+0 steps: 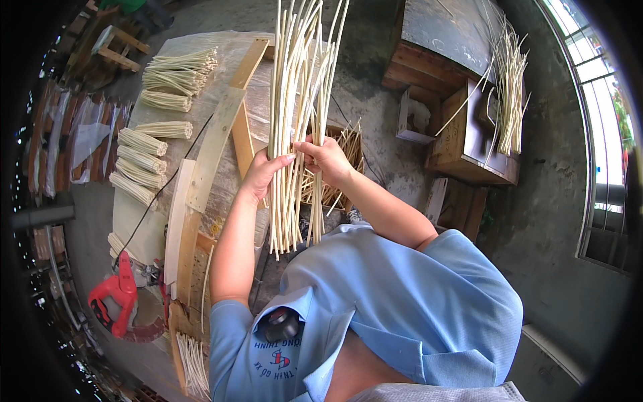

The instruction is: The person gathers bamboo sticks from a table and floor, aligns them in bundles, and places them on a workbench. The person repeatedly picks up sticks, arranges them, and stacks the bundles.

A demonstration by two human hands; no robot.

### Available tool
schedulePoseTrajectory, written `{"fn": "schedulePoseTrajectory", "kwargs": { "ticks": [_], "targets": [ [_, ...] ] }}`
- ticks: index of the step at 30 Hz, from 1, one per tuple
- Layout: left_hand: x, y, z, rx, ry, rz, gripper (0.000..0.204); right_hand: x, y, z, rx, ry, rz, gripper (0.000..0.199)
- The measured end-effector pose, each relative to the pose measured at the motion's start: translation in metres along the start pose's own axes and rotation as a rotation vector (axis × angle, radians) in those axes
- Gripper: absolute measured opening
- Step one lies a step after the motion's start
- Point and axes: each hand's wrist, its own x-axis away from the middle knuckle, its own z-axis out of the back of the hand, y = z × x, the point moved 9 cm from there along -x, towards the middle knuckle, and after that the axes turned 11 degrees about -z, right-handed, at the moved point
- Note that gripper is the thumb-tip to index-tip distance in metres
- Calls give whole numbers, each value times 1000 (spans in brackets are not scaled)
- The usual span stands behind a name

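Head view, looking down past a light blue shirt (402, 301). Both forearms rise from the lower edge to a long bundle of pale reed sticks (298, 100) held upright in front of the chest. Left hand (264, 173) wraps the bundle's left side, fingers curled round the sticks. Right hand (326, 155) pinches a few sticks on the right side, thumb and fingers closed on them. Bundle fans out above the hands; lower ends hang loose just over the shirt.

Left of the arms, a red clamp (114, 301) lies at the near edge of the surface (151, 228), beside curved wooden strips (201, 181) running up its right edge. Short tied stick bundles (144, 157) sit in a row along the left edge; more bundles (177, 72) at the far corner.

Beyond the hands, loose sticks (341, 167) lie in a box on the floor. Far right, wooden crates (469, 144) hold another upright sheaf (510, 87).
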Motion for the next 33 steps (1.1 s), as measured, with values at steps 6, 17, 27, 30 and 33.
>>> {"fn": "schedulePoseTrajectory", "kwargs": {
  "ticks": [6, 17, 27, 30, 33],
  "targets": [
    [-5, -2, 0, -53, 9, -47, 40, 6, -9, 3, 74, -26, 10, 10],
    [-7, 6, -9, -81, -13, -81, 42, -3, -7, 0, 30, -80, 18, 19],
    [-12, 9, -3, -147, 79, -152, 40, -6, -11, 9, 36, 43, 100, 22],
    [-15, 12, -5, -184, 103, -174, 38, -6, -15, 14, 56, 102, 143, 26],
    [-16, 12, -4, -198, 129, -188, 39, -4, -18, 17, 107, 159, 153, 26]
  ]
}}
